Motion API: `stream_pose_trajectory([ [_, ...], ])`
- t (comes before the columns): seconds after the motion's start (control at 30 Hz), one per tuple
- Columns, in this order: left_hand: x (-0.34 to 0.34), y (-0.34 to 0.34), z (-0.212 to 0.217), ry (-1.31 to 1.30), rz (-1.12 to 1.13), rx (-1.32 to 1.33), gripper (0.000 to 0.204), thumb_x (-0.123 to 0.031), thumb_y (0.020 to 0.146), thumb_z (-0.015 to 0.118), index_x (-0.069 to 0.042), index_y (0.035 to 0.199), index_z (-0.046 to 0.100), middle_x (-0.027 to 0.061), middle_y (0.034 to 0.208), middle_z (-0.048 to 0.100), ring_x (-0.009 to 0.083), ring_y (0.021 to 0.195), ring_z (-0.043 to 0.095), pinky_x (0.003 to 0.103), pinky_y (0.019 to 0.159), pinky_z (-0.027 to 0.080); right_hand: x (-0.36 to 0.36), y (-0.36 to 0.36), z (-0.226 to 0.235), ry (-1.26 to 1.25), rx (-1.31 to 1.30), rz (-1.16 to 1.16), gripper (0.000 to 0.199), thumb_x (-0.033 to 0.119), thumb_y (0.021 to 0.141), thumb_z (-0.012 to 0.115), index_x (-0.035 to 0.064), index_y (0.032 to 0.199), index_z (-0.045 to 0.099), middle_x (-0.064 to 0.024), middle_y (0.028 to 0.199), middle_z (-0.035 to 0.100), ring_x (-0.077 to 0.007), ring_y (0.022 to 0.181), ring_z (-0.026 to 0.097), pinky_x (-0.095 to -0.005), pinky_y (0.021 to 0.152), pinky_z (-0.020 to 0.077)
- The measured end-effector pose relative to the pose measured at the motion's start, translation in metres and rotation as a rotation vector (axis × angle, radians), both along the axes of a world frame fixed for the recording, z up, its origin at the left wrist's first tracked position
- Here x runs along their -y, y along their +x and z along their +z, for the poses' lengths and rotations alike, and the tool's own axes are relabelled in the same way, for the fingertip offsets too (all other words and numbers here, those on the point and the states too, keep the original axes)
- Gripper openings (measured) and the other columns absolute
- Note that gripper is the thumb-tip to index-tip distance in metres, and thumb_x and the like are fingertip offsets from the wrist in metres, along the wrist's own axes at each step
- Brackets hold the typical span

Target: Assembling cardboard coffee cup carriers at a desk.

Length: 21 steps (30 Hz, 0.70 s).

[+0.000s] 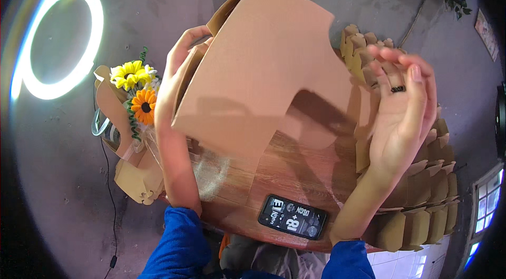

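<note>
A large brown cardboard box, partly folded [258, 63], is raised above the table in front of me. It is tilted, with curved cut-outs along its right side and lower edge. My left hand [183, 55] grips its left edge, the fingers tucked behind a flap and partly hidden. To the right of the box, my right hand [403, 105] is lifted with its palm turned inward and its fingers apart. It holds nothing and wears a dark ring. Its fingertips are slightly blurred and do not touch the box.
A dark phone [293, 217] lies near the front edge of the wooden table [237, 194]. Rows of folded cardboard boxes [421, 189] stand along the right. Artificial flowers [142, 105] and more cardboard [138, 180] are at the left, below a bright ring light [95, 36].
</note>
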<state>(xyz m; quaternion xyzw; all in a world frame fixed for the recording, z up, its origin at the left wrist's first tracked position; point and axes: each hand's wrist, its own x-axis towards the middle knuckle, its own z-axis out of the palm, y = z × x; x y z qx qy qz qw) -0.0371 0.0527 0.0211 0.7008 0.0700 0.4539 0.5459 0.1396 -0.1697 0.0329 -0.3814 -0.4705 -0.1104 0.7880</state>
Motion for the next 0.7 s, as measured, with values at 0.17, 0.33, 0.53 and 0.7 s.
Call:
stream_pose_trajectory([
  [0.17, -0.039, 0.024, -0.029, 0.029, 0.074, 0.101, 0.054, -0.032, 0.098, 0.062, -0.005, 0.14, 0.043, 0.0094, 0.133, 0.053, 0.0151, 0.119, 0.053, 0.031, 0.1, 0.045, 0.003, -0.004, 0.002, 0.289, 0.048, -0.193, 0.021, 0.012, 0.099, 0.049, -0.0045, 0.106, 0.059, -0.015, 0.098, 0.067, -0.0223, 0.088, 0.065, -0.0364, 0.09, 0.053],
  [0.33, -0.04, 0.048, -0.055, -0.052, 0.045, 0.242, 0.056, -0.03, 0.097, 0.064, -0.007, 0.141, 0.037, 0.0075, 0.131, 0.05, 0.0166, 0.121, 0.05, 0.034, 0.102, 0.045, 0.02, -0.046, 0.015, -0.526, 0.202, -0.241, 0.026, 0.012, 0.098, 0.055, -0.0045, 0.118, 0.057, -0.017, 0.107, 0.065, -0.0258, 0.101, 0.063, -0.0368, 0.086, 0.0521],
  [0.53, -0.042, 0.059, -0.075, -0.202, -0.053, 0.308, 0.067, -0.035, 0.095, 0.066, -0.01, 0.145, 0.028, 0.0091, 0.139, 0.04, 0.0211, 0.13, 0.045, 0.039, 0.106, 0.045, -0.039, -0.043, -0.023, -0.503, 0.392, -0.26, 0.069, 0.021, 0.091, 0.073, -0.0004, 0.145, 0.037, -0.0203, 0.134, 0.052, -0.0259, 0.115, 0.06, -0.0382, 0.091, 0.0521],
  [0.7, -0.003, 0.071, -0.052, -0.073, 0.09, 0.28, 0.07, -0.028, 0.099, 0.059, -0.009, 0.149, 0.014, 0.0142, 0.143, 0.034, 0.0238, 0.132, 0.044, 0.04, 0.106, 0.045, -0.048, -0.037, -0.03, -0.548, 0.213, -0.001, 0.078, 0.016, 0.089, 0.076, -0.0004, 0.145, 0.025, -0.0204, 0.137, 0.046, -0.0291, 0.118, 0.058, -0.0351, 0.09, 0.0548],
])
